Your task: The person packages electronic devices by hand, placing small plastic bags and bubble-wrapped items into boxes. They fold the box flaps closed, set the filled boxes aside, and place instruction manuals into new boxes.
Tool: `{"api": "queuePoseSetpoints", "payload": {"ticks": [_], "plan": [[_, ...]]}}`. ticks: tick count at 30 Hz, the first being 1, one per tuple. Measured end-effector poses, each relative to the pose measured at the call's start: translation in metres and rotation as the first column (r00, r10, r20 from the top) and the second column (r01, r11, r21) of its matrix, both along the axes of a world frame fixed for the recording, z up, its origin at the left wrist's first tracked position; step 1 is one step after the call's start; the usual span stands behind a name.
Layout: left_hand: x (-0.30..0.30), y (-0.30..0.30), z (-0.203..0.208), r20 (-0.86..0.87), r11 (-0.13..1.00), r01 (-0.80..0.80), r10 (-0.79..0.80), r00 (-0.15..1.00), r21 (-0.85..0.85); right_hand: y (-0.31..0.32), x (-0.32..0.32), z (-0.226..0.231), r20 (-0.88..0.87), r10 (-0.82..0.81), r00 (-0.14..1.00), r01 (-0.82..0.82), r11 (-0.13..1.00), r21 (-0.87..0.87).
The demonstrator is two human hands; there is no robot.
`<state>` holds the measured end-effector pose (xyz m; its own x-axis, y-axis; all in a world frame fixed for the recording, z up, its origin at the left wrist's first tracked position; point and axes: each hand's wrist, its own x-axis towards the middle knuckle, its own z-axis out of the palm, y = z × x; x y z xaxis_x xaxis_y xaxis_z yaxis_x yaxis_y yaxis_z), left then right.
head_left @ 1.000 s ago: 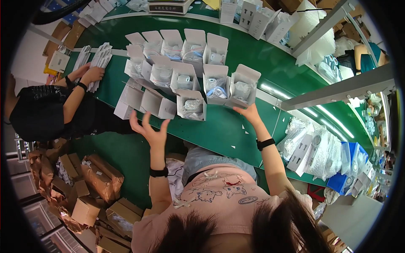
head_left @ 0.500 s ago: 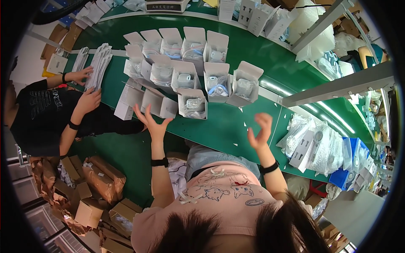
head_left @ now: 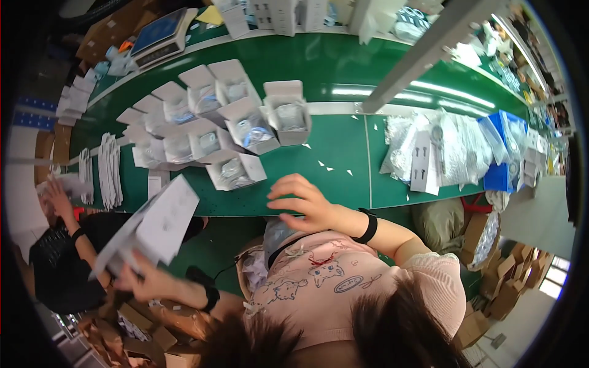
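Off the table's left front edge, my left hand [head_left: 147, 282] is smeared by motion at the lower end of tilted white cardboard boxes [head_left: 169, 224]. Its fingers seem to grip their edge. My right hand [head_left: 307, 202] hovers over the table's front edge, fingers bent and apart, holding nothing. Beyond it stand several open white boxes in two rough rows. The nearest filled box [head_left: 236, 172] contains a clear-bagged item. Another filled box [head_left: 251, 132] shows a blue cable, and a third filled box [head_left: 288, 116] stands at the right end of the group.
At the left a co-worker's hand [head_left: 58, 199] is beside stacks of flattened white cartons [head_left: 110, 172]. Bagged parts [head_left: 460, 147] and a blue bin [head_left: 506, 175] lie at the right. A scale [head_left: 162, 40] stands at the back left. A grey post [head_left: 423, 58] slants over the table.
White boxes have left the table's front left with my left hand, which has swung left and nearer. My right hand has moved left relative to the table. The view has turned right.
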<state>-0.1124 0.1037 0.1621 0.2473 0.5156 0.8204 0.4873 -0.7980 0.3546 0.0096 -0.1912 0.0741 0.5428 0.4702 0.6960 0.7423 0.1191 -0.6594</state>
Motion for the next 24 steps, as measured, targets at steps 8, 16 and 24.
{"api": "queuePoseSetpoints", "payload": {"ticks": [8,16,24], "plan": [[0.025,-0.211,0.028,0.073,0.855,0.247,-0.241,0.968,-0.455,-0.066,-0.02,0.032,-0.194,0.145,0.97,-0.154,0.987,-0.034],[0.101,-0.31,-0.072,-0.323,0.692,0.709,-0.707,0.629,-0.134,-0.153,0.004,-0.086,-0.426,-0.225,0.876,0.153,0.968,-0.197],[0.101,-0.297,-0.134,-0.557,0.844,0.484,-0.522,0.646,-0.231,-0.168,0.024,-0.107,-0.535,-0.102,0.839,-0.106,0.933,-0.343]]}}
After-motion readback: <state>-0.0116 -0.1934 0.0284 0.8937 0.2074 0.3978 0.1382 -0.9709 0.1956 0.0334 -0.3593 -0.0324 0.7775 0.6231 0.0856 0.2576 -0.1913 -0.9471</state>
